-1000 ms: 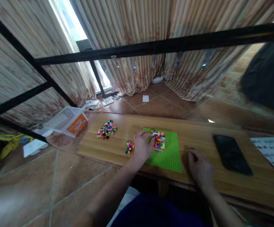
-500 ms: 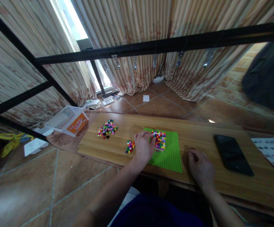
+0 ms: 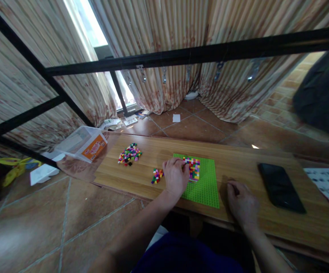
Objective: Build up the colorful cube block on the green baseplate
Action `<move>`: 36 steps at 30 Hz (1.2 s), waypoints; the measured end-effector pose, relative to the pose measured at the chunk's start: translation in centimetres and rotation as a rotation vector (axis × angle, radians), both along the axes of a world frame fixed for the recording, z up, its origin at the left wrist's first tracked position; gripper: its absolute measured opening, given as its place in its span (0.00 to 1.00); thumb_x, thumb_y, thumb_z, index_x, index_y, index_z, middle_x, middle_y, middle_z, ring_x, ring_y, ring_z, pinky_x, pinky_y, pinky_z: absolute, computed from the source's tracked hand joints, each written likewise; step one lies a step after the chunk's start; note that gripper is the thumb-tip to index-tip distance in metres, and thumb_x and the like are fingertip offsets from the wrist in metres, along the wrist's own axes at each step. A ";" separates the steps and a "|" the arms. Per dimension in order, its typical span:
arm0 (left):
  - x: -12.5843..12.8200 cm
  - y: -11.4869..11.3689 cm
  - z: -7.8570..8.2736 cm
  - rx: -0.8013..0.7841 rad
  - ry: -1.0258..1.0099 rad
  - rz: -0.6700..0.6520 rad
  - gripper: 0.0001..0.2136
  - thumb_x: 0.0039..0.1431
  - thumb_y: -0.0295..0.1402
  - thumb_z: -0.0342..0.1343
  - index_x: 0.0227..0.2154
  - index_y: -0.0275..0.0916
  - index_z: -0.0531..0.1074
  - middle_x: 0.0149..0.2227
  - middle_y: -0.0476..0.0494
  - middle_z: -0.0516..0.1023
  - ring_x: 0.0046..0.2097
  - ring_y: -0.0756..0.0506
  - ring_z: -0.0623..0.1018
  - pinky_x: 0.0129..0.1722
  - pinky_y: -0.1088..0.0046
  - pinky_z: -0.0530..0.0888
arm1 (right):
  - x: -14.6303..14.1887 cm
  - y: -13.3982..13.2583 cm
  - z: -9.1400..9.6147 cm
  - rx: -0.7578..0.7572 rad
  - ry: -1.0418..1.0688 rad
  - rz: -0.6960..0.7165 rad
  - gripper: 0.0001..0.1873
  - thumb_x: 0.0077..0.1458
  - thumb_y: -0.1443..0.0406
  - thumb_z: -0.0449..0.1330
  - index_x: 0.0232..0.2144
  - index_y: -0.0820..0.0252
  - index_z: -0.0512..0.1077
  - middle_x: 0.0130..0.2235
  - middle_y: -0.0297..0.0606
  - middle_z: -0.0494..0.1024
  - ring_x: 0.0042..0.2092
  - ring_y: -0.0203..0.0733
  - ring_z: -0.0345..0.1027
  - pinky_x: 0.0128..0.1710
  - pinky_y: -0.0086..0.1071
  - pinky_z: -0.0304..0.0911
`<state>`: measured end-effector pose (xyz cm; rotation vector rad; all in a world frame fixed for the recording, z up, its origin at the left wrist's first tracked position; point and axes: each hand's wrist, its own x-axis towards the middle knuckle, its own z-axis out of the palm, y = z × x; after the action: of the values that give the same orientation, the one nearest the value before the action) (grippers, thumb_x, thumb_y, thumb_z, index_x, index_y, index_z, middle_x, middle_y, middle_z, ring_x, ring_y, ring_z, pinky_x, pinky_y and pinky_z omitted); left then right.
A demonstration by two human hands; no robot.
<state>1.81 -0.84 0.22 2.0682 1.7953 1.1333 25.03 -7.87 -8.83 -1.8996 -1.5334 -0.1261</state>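
My left hand [image 3: 176, 176] reaches over the green studded baseplate [image 3: 208, 191], its fingers pinched together at the left side of a low block of multicoloured building bricks [image 3: 194, 167]. Whatever lies between the fingertips is too small and hidden to make out. The hand covers the left part of the brick block and of the plate. To the right of the plate, my right hand [image 3: 242, 203] rests on the table with its fingers curled in and nothing visible in them. Close by the left hand's wrist side lies a small heap of loose bricks [image 3: 156, 176].
A larger heap of loose bricks [image 3: 130, 154] lies farther left on the wooden table [image 3: 238, 163]. Beyond the table's left end stands a clear plastic box [image 3: 77, 142] with an orange label. A black phone [image 3: 280, 187] and a printed sheet [image 3: 327, 185] are at the right.
My left hand stays at the brick block, its fingers shifting slightly down and to the right. The right hand keeps its place. The whole view has moved a little.
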 end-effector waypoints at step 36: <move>0.0 -0.2 -0.6 -0.009 -0.121 0.005 0.03 0.55 0.28 0.65 0.31 0.40 0.77 0.39 0.46 0.81 0.44 0.43 0.77 0.49 0.61 0.69 | -0.2 0.0 0.4 -0.005 0.027 -0.013 0.23 0.63 0.53 0.49 0.36 0.62 0.77 0.36 0.46 0.80 0.35 0.45 0.71 0.35 0.35 0.61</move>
<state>1.78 -1.08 -0.36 1.9464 1.7472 1.2213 24.78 -7.92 -8.39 -1.9078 -1.5054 -0.1020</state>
